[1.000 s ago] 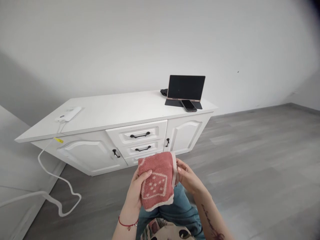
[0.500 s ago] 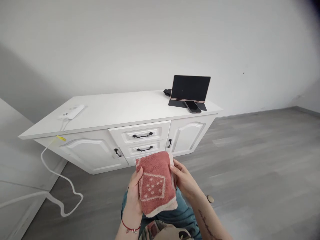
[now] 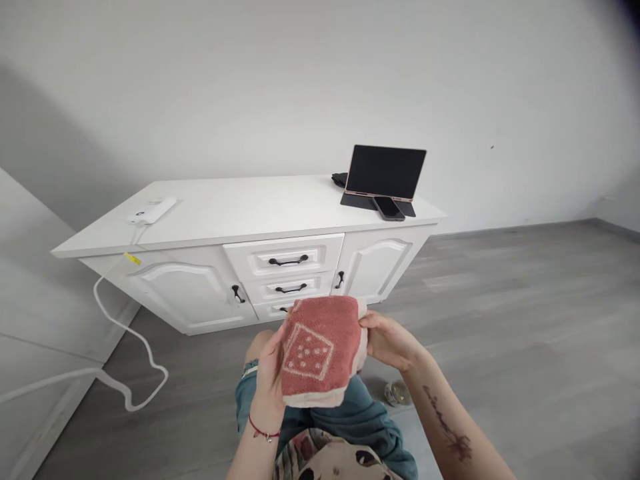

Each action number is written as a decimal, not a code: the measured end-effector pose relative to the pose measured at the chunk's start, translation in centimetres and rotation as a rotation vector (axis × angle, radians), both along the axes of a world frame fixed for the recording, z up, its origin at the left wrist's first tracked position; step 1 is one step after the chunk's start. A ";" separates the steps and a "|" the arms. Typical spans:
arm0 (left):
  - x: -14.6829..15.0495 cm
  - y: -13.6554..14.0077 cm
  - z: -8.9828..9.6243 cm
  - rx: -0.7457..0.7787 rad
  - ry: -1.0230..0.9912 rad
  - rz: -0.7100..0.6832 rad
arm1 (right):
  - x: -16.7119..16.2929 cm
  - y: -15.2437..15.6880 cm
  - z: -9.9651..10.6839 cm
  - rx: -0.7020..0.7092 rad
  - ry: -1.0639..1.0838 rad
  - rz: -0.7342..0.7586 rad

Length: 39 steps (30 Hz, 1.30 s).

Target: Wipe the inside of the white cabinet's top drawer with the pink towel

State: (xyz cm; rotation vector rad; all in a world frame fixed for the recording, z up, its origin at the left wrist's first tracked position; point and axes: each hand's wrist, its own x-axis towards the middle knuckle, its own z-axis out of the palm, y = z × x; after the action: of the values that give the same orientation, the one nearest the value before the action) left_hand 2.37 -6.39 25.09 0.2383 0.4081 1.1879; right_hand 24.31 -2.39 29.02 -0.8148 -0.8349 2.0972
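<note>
Between my two hands is a folded red towel (image 3: 320,350) with a pale border and a white dotted square on its face. My left hand (image 3: 270,373) grips its left edge; some of those fingers are hidden behind the cloth. On the opposite side my right hand (image 3: 390,340) pinches the pale border between thumb and fingers. The towel is held above my lap, in front of the cabinet's drawers.
A white cabinet (image 3: 240,213) stands against the wall, bearing a propped-up black screen (image 3: 386,172), a phone (image 3: 389,209) and a white power strip (image 3: 155,211). Its white cable (image 3: 145,343) hangs down to the left. A glass jar (image 3: 398,393) is on the floor at right.
The towel has turned a little and risen slightly, and my right hand has shifted rightward with its edge. The view has moved a bit, and more of the jar shows.
</note>
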 end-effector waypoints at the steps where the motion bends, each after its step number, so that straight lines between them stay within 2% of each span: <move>1: 0.0 -0.1 0.1 -0.015 0.035 0.028 | 0.0 -0.1 -0.3 -0.009 0.002 0.006; 5: 0.0 -0.3 0.7 -0.040 0.209 0.162 | -0.6 -0.8 -1.6 -0.018 0.038 -0.001; 10: -0.7 -0.6 1.8 0.028 0.336 0.216 | -2.4 -1.4 -2.8 -0.035 -0.017 0.016; 14: -1.5 -0.3 2.0 0.031 0.388 0.174 | -2.8 -1.3 -2.0 0.034 -0.058 -0.063; 16: -1.6 0.1 1.4 0.020 0.429 0.162 | -2.6 -1.3 -1.0 0.019 -0.108 -0.116; 18: -1.5 0.4 0.4 -0.010 0.499 0.206 | -2.5 -1.2 -0.1 0.031 -0.180 -0.161; 21: -1.2 0.5 -1.0 -0.075 0.551 0.232 | -3.1 -0.8 0.4 0.208 -0.356 -0.193; 24: -0.9 0.0 -1.9 -0.053 0.379 0.063 | -5.2 -0.1 -0.3 0.458 -0.540 -0.142; 26: -1.0 -0.2 -2.2 -0.052 0.241 -0.026 | -7.3 0.6 -1.0 0.575 -0.583 -0.069; 28: -1.4 -0.3 -2.4 -0.092 0.181 -0.025 | -9.4 1.4 -1.5 0.680 -0.597 -0.020; 30: -2.2 -0.1 -2.2 -0.131 0.196 0.043 | -11.1 2.3 -1.7 0.776 -0.632 -0.003; 35: -3.8 0.8 -0.2 -0.199 0.308 0.211 | -13.2 4.4 -0.9 0.826 -0.672 0.070; 39: -3.0 1.5 0.3 -0.211 0.400 0.250 | -12.7 4.9 -1.1 0.819 -0.773 -0.017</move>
State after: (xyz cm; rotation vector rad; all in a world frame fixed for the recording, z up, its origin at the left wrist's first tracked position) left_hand -0.63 -4.91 25.37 0.2469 0.9300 1.3317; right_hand 11.59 2.54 27.94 -1.1258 -1.8969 1.1682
